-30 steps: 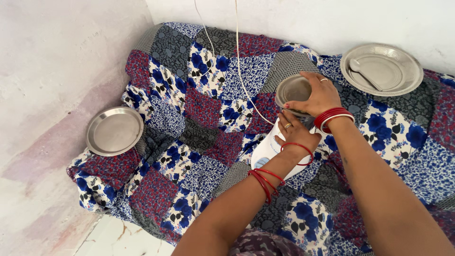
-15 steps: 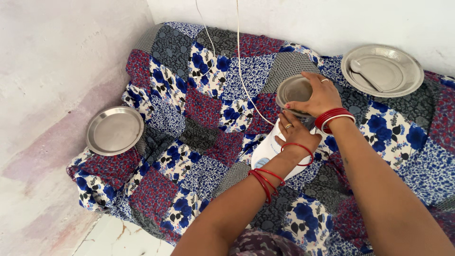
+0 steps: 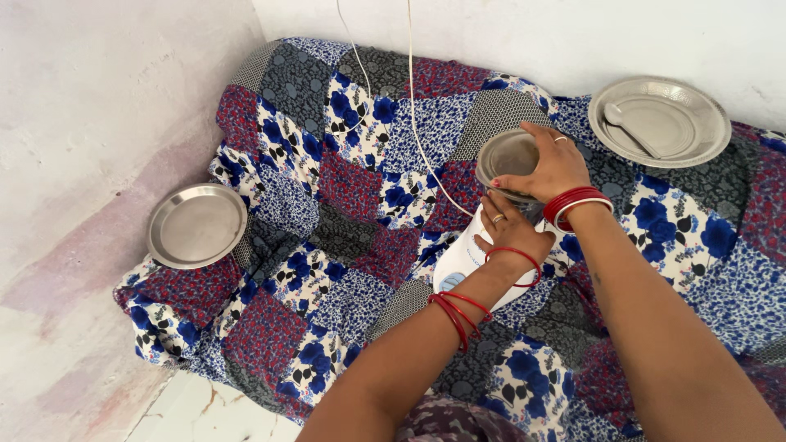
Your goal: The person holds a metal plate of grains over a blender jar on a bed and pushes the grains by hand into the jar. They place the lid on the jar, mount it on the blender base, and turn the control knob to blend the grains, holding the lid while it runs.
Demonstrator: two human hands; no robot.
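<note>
on patchwork quilt (image 3: 352, 188), hands gripping clear round jar lid (image 3: 506, 157), white mixer base (image 3: 467, 263)

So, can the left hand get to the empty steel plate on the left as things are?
Probably yes: the left hand rests on the white mixer base, and only bare quilt lies between it and the steel plate.

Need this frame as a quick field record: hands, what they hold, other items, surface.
right hand: palm on the lid of the mixer jar, fingers around its rim
left hand: grips the jar lower down, above the white mixer base
cord: white, runs from the base up the wall
left plate: steel, empty
right plate: steel, holds a spoon
surface: patchwork cloth, blue and red florals
</note>
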